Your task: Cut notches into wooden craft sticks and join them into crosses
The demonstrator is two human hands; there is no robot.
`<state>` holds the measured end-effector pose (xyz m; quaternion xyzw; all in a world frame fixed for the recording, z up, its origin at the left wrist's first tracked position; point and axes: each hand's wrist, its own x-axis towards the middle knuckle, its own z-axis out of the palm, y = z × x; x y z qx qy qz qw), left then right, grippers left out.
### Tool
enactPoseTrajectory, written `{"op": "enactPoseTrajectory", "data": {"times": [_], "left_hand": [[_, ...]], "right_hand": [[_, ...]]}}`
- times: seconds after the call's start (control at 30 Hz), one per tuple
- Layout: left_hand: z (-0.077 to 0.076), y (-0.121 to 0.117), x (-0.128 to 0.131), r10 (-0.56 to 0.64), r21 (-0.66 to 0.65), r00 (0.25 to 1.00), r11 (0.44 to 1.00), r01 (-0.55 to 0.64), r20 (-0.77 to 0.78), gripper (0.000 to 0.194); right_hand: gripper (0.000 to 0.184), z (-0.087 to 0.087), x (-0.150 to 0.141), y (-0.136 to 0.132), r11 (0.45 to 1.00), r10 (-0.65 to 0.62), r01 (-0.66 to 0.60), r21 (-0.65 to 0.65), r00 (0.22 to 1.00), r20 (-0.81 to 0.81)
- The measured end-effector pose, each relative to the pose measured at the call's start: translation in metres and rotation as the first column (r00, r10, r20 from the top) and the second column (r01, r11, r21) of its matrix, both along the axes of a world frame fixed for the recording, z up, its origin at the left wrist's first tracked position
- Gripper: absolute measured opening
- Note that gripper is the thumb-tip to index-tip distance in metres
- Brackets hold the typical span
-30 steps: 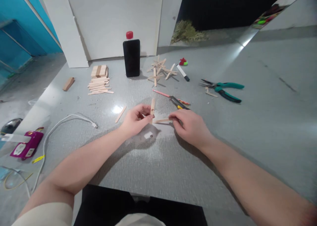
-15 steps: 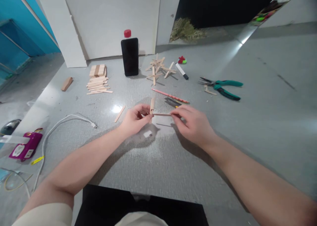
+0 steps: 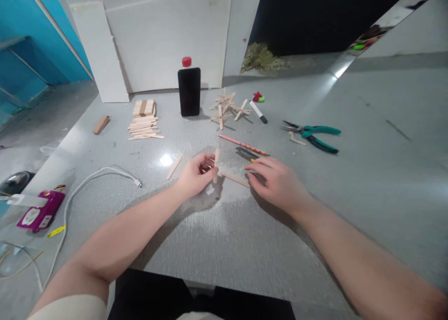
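My left hand (image 3: 199, 173) is closed on a wooden craft stick (image 3: 217, 159), held upright between thumb and fingers. Just to its right, a second craft stick (image 3: 235, 179) lies slanted on the grey table, its far end close to the fingertips of my right hand (image 3: 275, 180). That hand hovers low over the tabletop, its thumb and forefinger apart with nothing seen between them. Beyond it are a cutter knife (image 3: 247, 153), partly covered by the fingers, and a pink pencil (image 3: 241, 144). Left of my left hand lies a single craft stick (image 3: 174, 167).
A phone (image 3: 189, 92) leans on a red-capped bottle (image 3: 186, 62). Around it are a bundle of craft sticks (image 3: 144, 108), loose sticks (image 3: 143, 127), crossed sticks (image 3: 224, 106), and a marker (image 3: 258, 111). Pliers (image 3: 311, 135) lie right; a white cable (image 3: 101, 170) and purple adapter (image 3: 42, 210) lie left.
The stick that spanned between my hands has come out of my right fingers and now lies on the table. My left hand still grips the upright stick. The view has tilted slightly.
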<state>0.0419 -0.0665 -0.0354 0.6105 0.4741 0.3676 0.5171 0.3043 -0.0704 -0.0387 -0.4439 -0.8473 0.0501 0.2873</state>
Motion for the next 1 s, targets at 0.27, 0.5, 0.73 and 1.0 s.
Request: {"op": "enactPoseTrajectory", "data": {"times": [0.27, 0.5, 0.73, 1.0], "left_hand": [[-0.002, 0.006, -0.002, 0.053, -0.020, 0.998, 0.998, -0.052, 0.038, 0.034], [-0.002, 0.008, -0.005, 0.058, -0.015, 0.997, 0.998, -0.057, 0.043, 0.033], [-0.002, 0.009, -0.005, 0.059, -0.013, 0.998, 0.998, -0.059, 0.017, 0.032], [0.003, 0.007, -0.003, 0.041, -0.018, 0.999, 0.999, -0.041, -0.028, 0.035]], "right_hand": [[0.027, -0.017, 0.035, 0.026, 0.964, -0.265, 0.264, 0.036, 0.964, 0.021], [0.033, -0.033, 0.071, 0.040, 0.956, -0.282, 0.291, -0.032, 0.946, 0.162], [0.032, -0.034, 0.106, 0.046, 0.898, -0.424, 0.438, -0.043, 0.886, 0.187], [0.035, -0.025, 0.056, 0.037, 0.882, -0.458, 0.471, -0.028, 0.869, 0.185]]}}
